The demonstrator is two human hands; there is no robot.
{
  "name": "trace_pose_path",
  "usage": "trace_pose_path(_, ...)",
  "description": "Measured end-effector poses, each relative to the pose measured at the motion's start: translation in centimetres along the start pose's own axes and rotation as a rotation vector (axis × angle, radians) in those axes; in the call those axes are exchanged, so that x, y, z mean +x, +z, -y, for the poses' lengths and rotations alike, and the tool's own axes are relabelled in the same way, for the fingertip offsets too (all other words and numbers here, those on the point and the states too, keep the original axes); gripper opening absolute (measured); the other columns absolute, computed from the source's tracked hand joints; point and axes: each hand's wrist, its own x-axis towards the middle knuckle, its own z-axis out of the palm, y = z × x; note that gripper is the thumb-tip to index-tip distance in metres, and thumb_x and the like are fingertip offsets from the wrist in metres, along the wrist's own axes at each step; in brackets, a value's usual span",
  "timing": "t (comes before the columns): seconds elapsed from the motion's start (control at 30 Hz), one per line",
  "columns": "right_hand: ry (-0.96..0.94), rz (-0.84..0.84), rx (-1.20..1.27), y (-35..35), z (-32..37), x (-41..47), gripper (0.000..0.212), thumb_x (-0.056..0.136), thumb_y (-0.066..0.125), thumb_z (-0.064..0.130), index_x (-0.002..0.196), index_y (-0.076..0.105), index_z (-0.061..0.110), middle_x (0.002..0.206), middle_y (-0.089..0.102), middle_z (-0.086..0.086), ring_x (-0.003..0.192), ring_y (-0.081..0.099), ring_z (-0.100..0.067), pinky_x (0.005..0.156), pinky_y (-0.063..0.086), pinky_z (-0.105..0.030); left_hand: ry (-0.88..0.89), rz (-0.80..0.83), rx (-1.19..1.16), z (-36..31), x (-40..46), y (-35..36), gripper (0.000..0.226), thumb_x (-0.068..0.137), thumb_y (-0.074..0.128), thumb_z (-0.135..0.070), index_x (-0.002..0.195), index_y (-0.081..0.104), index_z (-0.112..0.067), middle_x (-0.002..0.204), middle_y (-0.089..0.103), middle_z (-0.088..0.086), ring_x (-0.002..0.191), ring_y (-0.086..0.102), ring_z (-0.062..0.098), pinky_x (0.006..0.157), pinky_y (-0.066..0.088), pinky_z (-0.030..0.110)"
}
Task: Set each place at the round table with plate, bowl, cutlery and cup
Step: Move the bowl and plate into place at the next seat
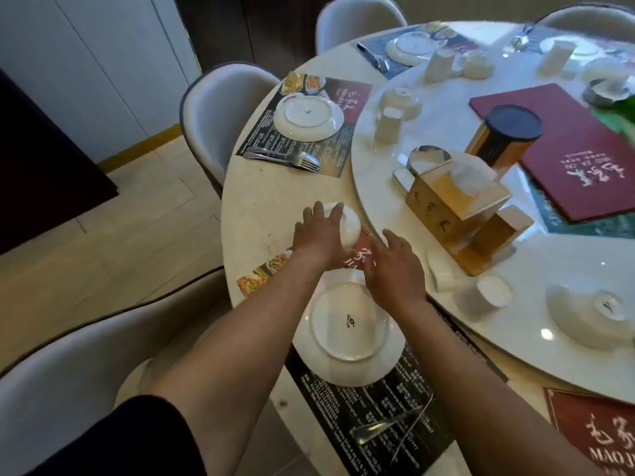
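Note:
My left hand grips a small white bowl, upside down, just above the table beyond the near placemat. My right hand hovers open beside it, over the far edge of the near white plate, which lies upside down on the mat. A fork lies on the mat near me. The place to the left has a plate and forks on its own mat. A third set place is farther round the table.
The glass turntable carries a wooden tissue box, a dark-lidded jar, a red menu, several white cups, and bowls. Padded chairs stand around the marble table.

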Motion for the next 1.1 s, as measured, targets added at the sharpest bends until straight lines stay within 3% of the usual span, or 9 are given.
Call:
trace_pose_path(0.17, -0.020, -0.040, -0.050, 1.0, -1.1, 0.5, 0.038, 0.091, 0.056, 0.016, 0.129, 0.061, 0.015, 0.141, 0.054, -0.012, 0.124, 0.052, -0.036, 0.094, 0.047, -0.046, -0.028, 0.060, 0.032, 0.7, 1.6, 0.6, 0.106, 0.076, 0.076, -0.060, 0.158, 0.014, -0.032, 0.157, 0.020, 0.012, 0.138, 0.029, 0.034, 0.104, 0.041, 0.047)
trace_pose_path(0.37, -0.007, -0.077, -0.036, 1.1, -1.4, 0.6, 0.038, 0.088, 0.056, 0.013, 0.125, 0.064, 0.016, 0.140, 0.057, -0.010, 0.125, 0.054, -0.032, 0.093, 0.047, -0.043, -0.006, 0.013, -0.020, 1.5, 2.3, 0.3, 0.108, 0.066, 0.080, -0.062, 0.154, 0.025, -0.033, 0.145, 0.037, 0.012, 0.126, 0.043, 0.035, 0.097, 0.047, 0.043)
trace_pose_path(0.47, 0.005, -0.086, -0.028, 0.9, -1.4, 0.7, 0.040, 0.088, 0.057, 0.015, 0.127, 0.064, 0.018, 0.140, 0.059, -0.008, 0.125, 0.055, -0.031, 0.093, 0.048, -0.042, -0.063, -0.092, -0.283, 1.9, 1.5, -0.4, 0.097, 0.066, 0.079, -0.060, 0.148, 0.037, -0.032, 0.137, 0.041, 0.007, 0.115, 0.054, 0.029, 0.098, 0.048, 0.040)
trace_pose_path(0.57, 0.014, -0.084, -0.014, 0.7, -1.4, 0.7, 0.040, 0.089, 0.058, 0.017, 0.128, 0.064, 0.016, 0.139, 0.060, -0.008, 0.124, 0.056, -0.030, 0.094, 0.048, -0.043, -0.179, -0.185, -0.559, 2.0, 0.7, -1.0, 0.084, 0.072, 0.073, -0.061, 0.143, 0.042, -0.030, 0.126, 0.044, 0.001, 0.099, 0.051, 0.016, 0.093, 0.047, 0.034)
trace_pose_path(0.67, 0.026, -0.064, -0.002, 0.4, -1.2, 0.7, 0.042, 0.092, 0.054, 0.020, 0.133, 0.060, 0.016, 0.141, 0.058, -0.008, 0.127, 0.054, -0.030, 0.098, 0.046, -0.044, -0.360, -0.233, -0.897, 1.7, 0.5, -0.9, 0.058, 0.086, 0.051, -0.060, 0.132, 0.048, -0.026, 0.110, 0.055, 0.000, 0.101, 0.056, 0.025, 0.088, 0.051, 0.040)
trace_pose_path(0.73, 0.025, -0.063, 0.004, 0.3, -1.2, 0.7, 0.044, 0.092, 0.054, 0.020, 0.135, 0.058, 0.015, 0.141, 0.058, -0.007, 0.127, 0.054, -0.029, 0.099, 0.045, -0.043, -0.484, -0.234, -1.041, 1.8, 0.7, -0.5, 0.044, 0.098, 0.040, -0.051, 0.130, 0.049, -0.022, 0.110, 0.054, 0.002, 0.108, 0.053, 0.031, 0.094, 0.051, 0.047)
trace_pose_path(0.8, 0.023, -0.061, 0.008, 0.2, -1.2, 0.8, 0.044, 0.092, 0.054, 0.020, 0.136, 0.058, 0.014, 0.140, 0.059, -0.006, 0.125, 0.055, -0.029, 0.098, 0.046, -0.043, -0.543, -0.228, -1.024, 2.1, 0.7, -0.2, 0.047, 0.102, 0.033, -0.048, 0.131, 0.053, -0.016, 0.116, 0.056, 0.008, 0.110, 0.052, 0.032, 0.097, 0.050, 0.051)
trace_pose_path(1.1, 0.002, -0.033, -0.026, 0.9, -1.8, 0.6, 0.047, 0.095, 0.051, 0.021, 0.141, 0.053, 0.012, 0.148, 0.052, -0.009, 0.135, 0.048, -0.028, 0.107, 0.042, -0.044, -0.587, -0.221, -0.757, 3.0, 1.1, 0.4, 0.053, 0.108, 0.023, -0.039, 0.129, 0.061, -0.008, 0.128, 0.063, 0.015, 0.119, 0.057, 0.036, 0.099, 0.048, 0.042)
